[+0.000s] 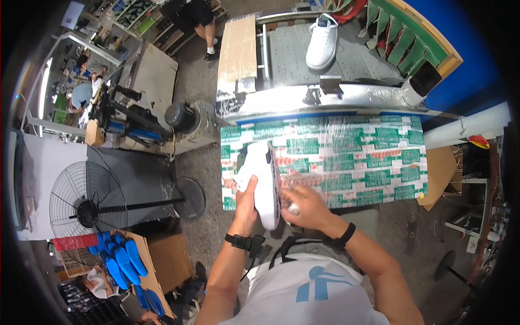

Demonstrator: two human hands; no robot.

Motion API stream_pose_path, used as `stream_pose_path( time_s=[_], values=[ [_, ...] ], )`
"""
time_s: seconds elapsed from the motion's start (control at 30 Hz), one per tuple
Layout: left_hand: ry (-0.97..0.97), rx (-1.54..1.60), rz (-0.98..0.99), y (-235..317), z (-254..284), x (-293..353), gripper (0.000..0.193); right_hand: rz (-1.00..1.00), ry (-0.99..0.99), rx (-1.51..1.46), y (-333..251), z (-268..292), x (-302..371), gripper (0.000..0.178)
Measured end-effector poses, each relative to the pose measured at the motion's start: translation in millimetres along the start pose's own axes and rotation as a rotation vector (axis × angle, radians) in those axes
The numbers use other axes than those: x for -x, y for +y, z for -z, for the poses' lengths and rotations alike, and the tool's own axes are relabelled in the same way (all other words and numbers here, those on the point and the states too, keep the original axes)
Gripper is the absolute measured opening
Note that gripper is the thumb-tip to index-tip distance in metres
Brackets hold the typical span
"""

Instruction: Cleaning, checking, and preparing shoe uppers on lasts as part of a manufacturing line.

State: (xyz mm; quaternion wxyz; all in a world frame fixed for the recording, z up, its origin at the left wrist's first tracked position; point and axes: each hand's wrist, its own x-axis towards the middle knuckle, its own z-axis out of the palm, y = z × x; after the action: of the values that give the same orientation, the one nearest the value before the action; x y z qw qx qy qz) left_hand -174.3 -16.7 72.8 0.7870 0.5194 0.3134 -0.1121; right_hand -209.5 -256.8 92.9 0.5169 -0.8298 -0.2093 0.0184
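Left hand (247,203) clasps a white shoe (264,181) — best kept steady — while right hand (310,209) pinches a small white object (293,208).

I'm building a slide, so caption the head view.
Left hand holds a white shoe while the right hand works close beside it, over a green-patterned table.

A stained grey concrete floor (203,142), a flat bright-blue wall (471,70) at upper right, a long white tube light (45,89) glowing at left
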Motion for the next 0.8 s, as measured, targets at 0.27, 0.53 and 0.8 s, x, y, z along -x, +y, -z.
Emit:
stream_pose_path(
  time_s=[0.27, 0.53, 0.8],
  values=[
    [-0.055, -0.683, -0.665, 138, -41, -50, 0.061, -0.078, 0.357, 0.703, 138, 131, 3, 0.058],
    [-0.197, -1.373, -1.033, 311, -152, -252, 0.094, -0.076, 0.333, 0.68, 141, 136, 9, 0.047],
    [-0.327, -1.379, -1.55, 229, -338, -254, 0.096, -0.124, 0.31, 0.688, 143, 150, 10, 0.044]
  ],
)
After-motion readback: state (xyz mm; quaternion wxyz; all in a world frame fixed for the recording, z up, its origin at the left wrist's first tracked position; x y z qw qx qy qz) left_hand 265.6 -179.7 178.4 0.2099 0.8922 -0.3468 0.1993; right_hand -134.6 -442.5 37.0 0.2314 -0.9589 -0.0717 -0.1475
